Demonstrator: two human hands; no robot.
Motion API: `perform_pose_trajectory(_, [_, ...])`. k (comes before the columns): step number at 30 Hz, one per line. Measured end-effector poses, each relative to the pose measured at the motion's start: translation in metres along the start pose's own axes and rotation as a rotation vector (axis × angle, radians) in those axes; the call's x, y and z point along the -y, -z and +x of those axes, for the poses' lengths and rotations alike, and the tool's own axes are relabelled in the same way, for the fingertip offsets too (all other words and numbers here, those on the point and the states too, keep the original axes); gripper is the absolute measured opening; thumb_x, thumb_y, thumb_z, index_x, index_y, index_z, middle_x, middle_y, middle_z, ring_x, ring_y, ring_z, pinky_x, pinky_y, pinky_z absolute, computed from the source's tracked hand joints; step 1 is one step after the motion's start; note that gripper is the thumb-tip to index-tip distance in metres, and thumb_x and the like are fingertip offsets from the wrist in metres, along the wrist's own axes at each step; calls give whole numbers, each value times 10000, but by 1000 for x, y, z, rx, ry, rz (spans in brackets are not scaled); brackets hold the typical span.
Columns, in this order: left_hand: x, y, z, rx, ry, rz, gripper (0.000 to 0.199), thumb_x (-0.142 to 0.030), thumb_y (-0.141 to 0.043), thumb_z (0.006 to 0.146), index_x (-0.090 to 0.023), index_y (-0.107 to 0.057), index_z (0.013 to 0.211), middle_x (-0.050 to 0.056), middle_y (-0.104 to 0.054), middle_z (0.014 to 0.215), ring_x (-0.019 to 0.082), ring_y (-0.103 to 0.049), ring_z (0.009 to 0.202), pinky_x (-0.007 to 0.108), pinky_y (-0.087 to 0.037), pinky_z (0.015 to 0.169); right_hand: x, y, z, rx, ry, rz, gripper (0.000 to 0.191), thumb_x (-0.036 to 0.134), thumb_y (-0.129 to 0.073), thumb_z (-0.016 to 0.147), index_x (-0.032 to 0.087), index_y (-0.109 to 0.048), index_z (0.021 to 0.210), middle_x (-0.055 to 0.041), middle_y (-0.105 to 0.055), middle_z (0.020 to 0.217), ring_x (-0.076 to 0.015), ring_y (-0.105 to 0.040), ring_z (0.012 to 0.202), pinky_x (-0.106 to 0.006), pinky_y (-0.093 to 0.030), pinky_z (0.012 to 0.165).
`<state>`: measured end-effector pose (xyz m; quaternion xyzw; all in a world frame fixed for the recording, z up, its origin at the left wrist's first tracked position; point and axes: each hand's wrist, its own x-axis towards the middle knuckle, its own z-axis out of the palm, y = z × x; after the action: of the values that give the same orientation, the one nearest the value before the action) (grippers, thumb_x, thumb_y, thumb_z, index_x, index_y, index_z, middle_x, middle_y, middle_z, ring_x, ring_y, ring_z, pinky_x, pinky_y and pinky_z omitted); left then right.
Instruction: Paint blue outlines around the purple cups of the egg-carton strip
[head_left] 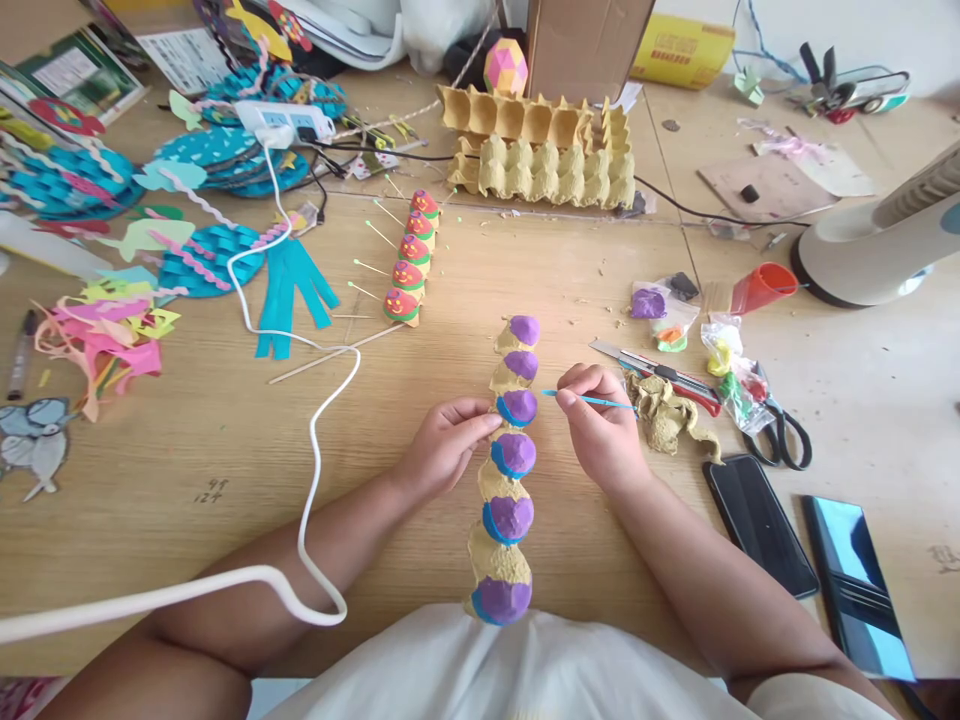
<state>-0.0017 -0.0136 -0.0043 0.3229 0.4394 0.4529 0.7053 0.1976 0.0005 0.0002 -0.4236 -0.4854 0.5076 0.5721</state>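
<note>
A strip of egg carton (501, 485) lies lengthwise in front of me, its near end close to my shirt. Purple clay or paint covers one side of each bump, and several of the nearer bumps also carry a blue border. My left hand (450, 440) pinches the strip's left edge beside the third bump from the far end. To its right, my right hand (601, 425) grips a thin blue modelling tool (592, 400). The tool's tip points left at the strip, a small gap away from it.
Beyond stands a finished-looking red and green carton caterpillar (409, 262) with pin-like sticks. Yellow egg cartons (555, 170) sit at the back. A box cutter (660, 372), scissors (784, 435) and phones (761, 525) lie right. A white cable (315, 430) crosses the left side.
</note>
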Motion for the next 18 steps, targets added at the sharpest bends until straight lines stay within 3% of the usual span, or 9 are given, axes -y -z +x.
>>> perform_pose_trajectory(7, [0,-2,1,53,49,-133,292,-404,-941,669,-172,-809,788,47,-799,808,167,-719,724,294,-587,703,11,1,-4,169,196,-191,238,349,-812,897,242,-655,754,7,-534,771,-169,-512,759,-353,-440,746])
perform_pose_trajectory(18, [-1,-2,0,106,18,-116,335,-464,-943,691,-181,-827,828,62,-810,832,199,-751,771,327,-611,745,16,0,-4,236,199,-216,212,341,-829,879,243,-711,732,11,-504,750,-156,-492,706,-345,-443,689])
